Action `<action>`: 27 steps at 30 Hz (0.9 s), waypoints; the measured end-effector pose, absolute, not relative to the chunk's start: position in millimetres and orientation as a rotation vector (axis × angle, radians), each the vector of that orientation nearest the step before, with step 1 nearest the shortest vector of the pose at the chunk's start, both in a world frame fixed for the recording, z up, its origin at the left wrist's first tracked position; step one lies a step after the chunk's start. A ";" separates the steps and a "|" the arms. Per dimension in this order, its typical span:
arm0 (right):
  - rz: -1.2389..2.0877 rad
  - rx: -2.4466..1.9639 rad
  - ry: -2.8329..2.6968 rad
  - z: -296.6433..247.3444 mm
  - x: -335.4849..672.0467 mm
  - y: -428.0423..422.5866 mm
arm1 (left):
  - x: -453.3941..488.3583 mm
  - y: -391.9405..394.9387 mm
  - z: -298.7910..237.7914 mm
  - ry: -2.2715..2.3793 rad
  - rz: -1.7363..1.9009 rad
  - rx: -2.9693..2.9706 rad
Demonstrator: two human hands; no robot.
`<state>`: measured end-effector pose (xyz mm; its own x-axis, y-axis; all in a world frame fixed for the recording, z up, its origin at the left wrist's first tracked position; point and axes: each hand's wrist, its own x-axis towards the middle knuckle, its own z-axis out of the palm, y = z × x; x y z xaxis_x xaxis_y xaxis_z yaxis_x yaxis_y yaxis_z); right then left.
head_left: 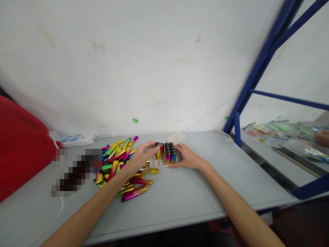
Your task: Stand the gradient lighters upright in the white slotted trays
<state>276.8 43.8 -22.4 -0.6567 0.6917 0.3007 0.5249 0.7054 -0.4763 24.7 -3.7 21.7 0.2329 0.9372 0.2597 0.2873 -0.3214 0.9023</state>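
A pale tray with round hollows [155, 162] lies on the table, and its right part bears several upright lighters [169, 151] with black tops and shiny coloured bodies. My left hand [142, 155] is closed on a yellow lighter [158, 153], held upright over the tray's left part, by a red one. At the tray's right end is my right hand [185, 157], its thumb near the front corner and its fingers at the back, gripping the tray beside the standing lighters. A loose pile of metallic, many-coloured lighters [113, 168] spreads left of the tray, partly under my left forearm.
Behind the tray lies a second pale tray [177, 138]. A white power strip [77, 140] and a red bag [20, 147] are at left, near a blurred-out patch. Blue metal framing [253, 75] rises at right; beyond it are clear plastic packets [282, 137] and another person's hand [322, 138].
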 end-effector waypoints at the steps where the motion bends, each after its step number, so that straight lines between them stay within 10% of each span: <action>1: 0.486 -0.939 -2.450 -22.0 276.6 43.5 | 24.2 -1.7 19.3 1.147 1.103 1.819; 27: 0.540 -1.023 -2.395 -27.9 275.5 38.0 | 28.9 -2.3 3.5 1.327 0.793 2.482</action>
<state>275.5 38.0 -27.9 -0.6070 0.7473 0.2704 0.5590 0.6433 -0.5231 28.9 -2.3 3.5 0.4477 0.8200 0.3566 0.7026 -0.5692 0.4269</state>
